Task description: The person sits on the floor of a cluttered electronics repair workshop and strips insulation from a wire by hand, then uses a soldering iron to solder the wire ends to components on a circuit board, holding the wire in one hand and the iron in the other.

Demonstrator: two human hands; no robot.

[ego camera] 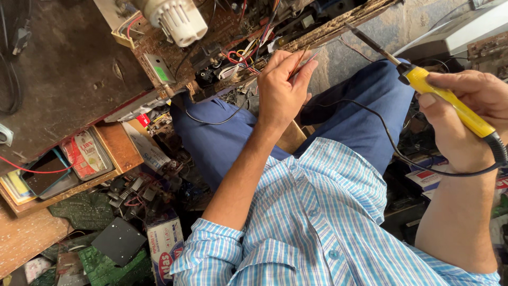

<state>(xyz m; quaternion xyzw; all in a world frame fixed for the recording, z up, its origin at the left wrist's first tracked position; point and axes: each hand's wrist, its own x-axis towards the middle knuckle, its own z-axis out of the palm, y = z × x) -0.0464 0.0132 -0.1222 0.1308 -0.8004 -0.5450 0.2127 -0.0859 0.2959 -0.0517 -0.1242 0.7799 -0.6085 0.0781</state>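
- A yellow-handled soldering iron [450,100] is clasped in the closed right hand [465,119], tip raised well clear of the circuit board [211,37].
- A thin strand, probably solder wire [299,61], is pinched by the left hand [283,87] at the board's edge.
- The fingers [309,69] could be burned by a slipped tip.
- The black cord [381,127], draped across the knee, could be snagged.

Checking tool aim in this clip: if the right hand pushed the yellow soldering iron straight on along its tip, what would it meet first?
The right hand aims the soldering iron up-left. First in line looks to be the circuit board's edge, though depth is unclear.
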